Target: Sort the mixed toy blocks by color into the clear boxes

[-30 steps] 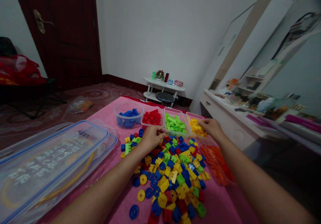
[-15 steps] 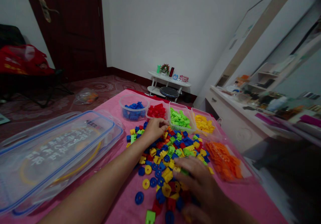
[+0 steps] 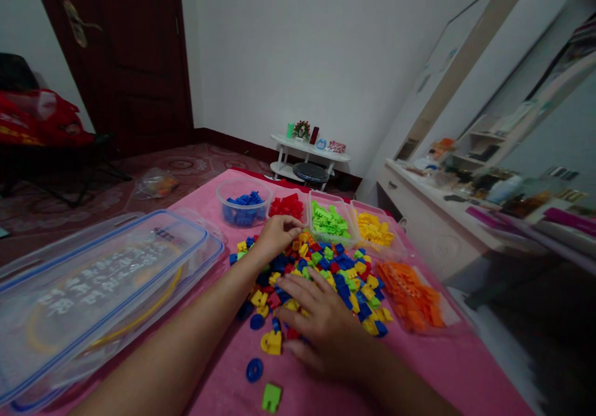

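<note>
A heap of mixed plastic blocks (image 3: 335, 273) in blue, red, yellow and green lies on a pink cloth (image 3: 428, 366). My left hand (image 3: 275, 236) rests on the far left part of the heap, fingers curled over blocks, just in front of the red-block tub (image 3: 286, 207). My right hand (image 3: 321, 323) lies flat on the near part of the heap, fingers spread over the blocks. A yellow block (image 3: 272, 342), a blue wheel (image 3: 254, 369) and a green block (image 3: 270, 397) lie loose in front.
Behind the heap stand tubs of blue (image 3: 243, 203), green (image 3: 330, 220) and yellow blocks (image 3: 375, 230); orange blocks (image 3: 412, 295) fill a tray at right. A large clear lidded box (image 3: 100, 285) sits at left. A white dresser (image 3: 433, 217) stands to the right.
My right hand left the yellow tub, came back and down onto the near blocks, and now has slid further left over the heap. My left hand stayed near the red tub.
</note>
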`<action>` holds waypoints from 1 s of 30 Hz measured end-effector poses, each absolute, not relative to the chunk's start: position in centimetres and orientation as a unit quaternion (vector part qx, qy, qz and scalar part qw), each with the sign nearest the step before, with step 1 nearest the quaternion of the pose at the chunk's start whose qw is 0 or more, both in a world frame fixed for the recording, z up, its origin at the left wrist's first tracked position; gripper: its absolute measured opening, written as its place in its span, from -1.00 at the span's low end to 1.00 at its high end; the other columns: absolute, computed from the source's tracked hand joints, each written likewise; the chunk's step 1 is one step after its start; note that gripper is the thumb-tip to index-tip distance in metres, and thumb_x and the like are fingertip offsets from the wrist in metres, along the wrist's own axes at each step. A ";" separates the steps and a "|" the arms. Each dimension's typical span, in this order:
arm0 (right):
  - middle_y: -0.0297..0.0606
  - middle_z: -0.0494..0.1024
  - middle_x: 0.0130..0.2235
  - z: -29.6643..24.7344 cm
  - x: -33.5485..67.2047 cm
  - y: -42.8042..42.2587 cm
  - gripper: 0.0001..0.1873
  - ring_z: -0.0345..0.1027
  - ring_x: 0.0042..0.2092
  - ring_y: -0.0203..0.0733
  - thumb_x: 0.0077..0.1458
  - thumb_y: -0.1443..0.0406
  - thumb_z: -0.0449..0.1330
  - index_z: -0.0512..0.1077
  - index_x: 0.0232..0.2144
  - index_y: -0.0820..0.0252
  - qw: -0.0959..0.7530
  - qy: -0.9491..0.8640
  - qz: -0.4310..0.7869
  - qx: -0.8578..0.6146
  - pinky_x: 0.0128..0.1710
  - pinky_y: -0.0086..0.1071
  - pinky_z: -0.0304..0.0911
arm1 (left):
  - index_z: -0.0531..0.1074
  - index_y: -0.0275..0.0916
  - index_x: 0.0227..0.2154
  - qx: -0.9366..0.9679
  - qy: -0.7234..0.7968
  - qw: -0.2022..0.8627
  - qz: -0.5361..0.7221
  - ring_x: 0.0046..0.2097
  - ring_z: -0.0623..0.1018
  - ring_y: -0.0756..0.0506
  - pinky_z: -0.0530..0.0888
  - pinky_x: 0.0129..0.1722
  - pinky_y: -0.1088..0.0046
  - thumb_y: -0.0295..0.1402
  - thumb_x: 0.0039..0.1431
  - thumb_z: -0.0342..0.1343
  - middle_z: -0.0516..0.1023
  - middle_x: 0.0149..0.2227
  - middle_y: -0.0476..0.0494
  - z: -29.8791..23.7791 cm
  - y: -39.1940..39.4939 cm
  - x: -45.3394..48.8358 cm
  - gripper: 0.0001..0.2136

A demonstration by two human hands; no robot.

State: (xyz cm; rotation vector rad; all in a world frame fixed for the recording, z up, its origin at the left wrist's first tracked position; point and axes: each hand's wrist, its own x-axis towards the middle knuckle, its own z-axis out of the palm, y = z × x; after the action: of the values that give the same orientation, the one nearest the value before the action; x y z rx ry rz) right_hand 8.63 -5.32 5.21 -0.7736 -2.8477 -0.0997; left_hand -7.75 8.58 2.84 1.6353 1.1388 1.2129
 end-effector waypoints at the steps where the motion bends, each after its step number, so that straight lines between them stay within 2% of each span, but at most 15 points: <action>1: -0.14 0.18 0.24 5.3 8.3 -4.7 -0.62 -0.05 0.27 -0.08 0.19 0.11 0.02 0.36 0.00 0.08 0.109 -0.954 -0.027 -0.279 0.25 -0.02 -0.24 | 0.53 -0.36 -0.36 0.636 0.448 0.403 0.483 -0.38 0.52 -0.04 0.42 -0.34 0.47 -0.41 -0.04 0.11 0.59 -0.39 -0.14 3.0 8.7 -8.0 -0.82; 9: -0.13 0.42 -0.01 3.9 6.9 1.9 -0.79 0.25 0.04 -0.11 0.13 0.24 0.14 0.51 -0.23 0.17 0.240 -0.883 0.029 -0.403 0.08 -0.19 0.12 | 0.52 -0.35 -0.35 0.636 0.441 0.395 0.495 -0.35 0.51 -0.06 0.40 -0.34 0.46 -0.26 -0.01 0.11 0.58 -0.38 -0.14 3.2 9.1 -8.9 -0.74; 12: -0.15 0.45 -0.06 3.3 6.8 3.4 -0.83 0.30 0.00 -0.15 0.10 0.27 0.16 0.52 -0.29 0.18 0.324 -0.840 0.106 -0.423 0.04 -0.27 0.17 | 0.52 -0.35 -0.37 0.642 0.429 0.387 0.504 -0.32 0.52 -0.08 0.41 -0.29 0.44 -0.24 0.00 0.10 0.58 -0.37 -0.16 3.2 9.0 -8.8 -0.74; 15: -0.19 0.47 -0.06 4.0 7.5 3.7 -0.78 0.31 0.01 -0.20 0.14 0.23 0.12 0.52 -0.26 0.15 0.407 -0.795 0.191 -0.407 0.05 -0.31 0.16 | 0.51 -0.36 -0.38 0.644 0.428 0.386 0.503 -0.32 0.53 -0.09 0.41 -0.28 0.44 -0.23 0.00 0.11 0.58 -0.38 -0.16 3.3 8.8 -8.6 -0.74; 18: -0.21 0.51 -0.10 5.6 10.0 3.7 -0.75 0.33 -0.01 -0.19 0.16 0.20 0.08 0.52 -0.27 0.15 0.468 -0.750 0.205 -0.421 0.06 -0.29 0.15 | 0.52 -0.36 -0.37 0.647 0.436 0.387 0.491 -0.34 0.52 -0.07 0.40 -0.29 0.45 -0.25 -0.01 0.11 0.59 -0.38 -0.15 3.4 8.7 -8.4 -0.75; 20: -0.20 0.53 -0.16 6.5 12.4 4.0 -0.76 0.38 -0.08 -0.16 0.10 0.20 0.12 0.52 -0.30 0.19 0.485 -0.716 0.188 -0.465 -0.04 -0.29 0.23 | 0.52 -0.36 -0.35 0.658 0.435 0.388 0.476 -0.34 0.52 -0.06 0.40 -0.30 0.47 -0.27 0.00 0.11 0.59 -0.37 -0.14 3.3 8.6 -8.1 -0.75; 22: -0.19 0.55 -0.24 6.9 14.8 4.3 -0.76 0.42 -0.23 -0.17 0.04 0.22 0.15 0.52 -0.30 0.24 0.463 -0.689 0.184 -0.527 -0.21 -0.32 0.29 | 0.53 -0.36 -0.34 0.684 0.430 0.388 0.445 -0.36 0.52 -0.05 0.39 -0.32 0.48 -0.30 0.00 0.09 0.59 -0.37 -0.13 3.2 8.3 -7.8 -0.76; 24: -0.21 0.56 -0.34 7.0 16.4 4.3 -0.77 0.40 -0.35 -0.20 -0.02 0.27 0.16 0.52 -0.32 0.26 0.404 -0.687 0.203 -0.569 -0.33 -0.35 0.27 | 0.54 -0.35 -0.35 0.724 0.421 0.373 0.399 -0.38 0.50 -0.04 0.37 -0.36 0.50 -0.32 0.01 0.08 0.59 -0.39 -0.12 3.2 8.0 -7.5 -0.77; 27: -0.26 0.56 -0.37 7.1 16.5 3.6 -0.79 0.39 -0.36 -0.22 -0.09 0.32 0.19 0.54 -0.33 0.23 0.301 -0.730 0.258 -0.556 -0.36 -0.40 0.24 | 0.55 -0.32 -0.36 0.782 0.412 0.331 0.328 -0.41 0.49 -0.03 0.33 -0.43 0.53 -0.32 -0.01 0.11 0.57 -0.43 -0.09 3.5 7.3 -7.4 -0.79; 30: -0.31 0.54 -0.38 7.0 14.4 2.3 -0.68 0.35 -0.39 -0.25 -0.16 0.27 0.28 0.54 -0.25 0.16 0.212 -0.773 0.261 -0.538 -0.42 -0.44 0.18 | 0.55 -0.28 -0.36 0.820 0.421 0.298 0.246 -0.44 0.46 -0.01 0.27 -0.49 0.56 -0.31 -0.09 0.18 0.55 -0.48 -0.05 4.1 6.5 -7.5 -0.78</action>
State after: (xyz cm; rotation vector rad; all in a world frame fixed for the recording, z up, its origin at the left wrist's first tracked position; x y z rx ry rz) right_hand 14.40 2.30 7.02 -1.4957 -2.1467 0.7238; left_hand -7.52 6.53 4.08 2.1792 1.1191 0.6538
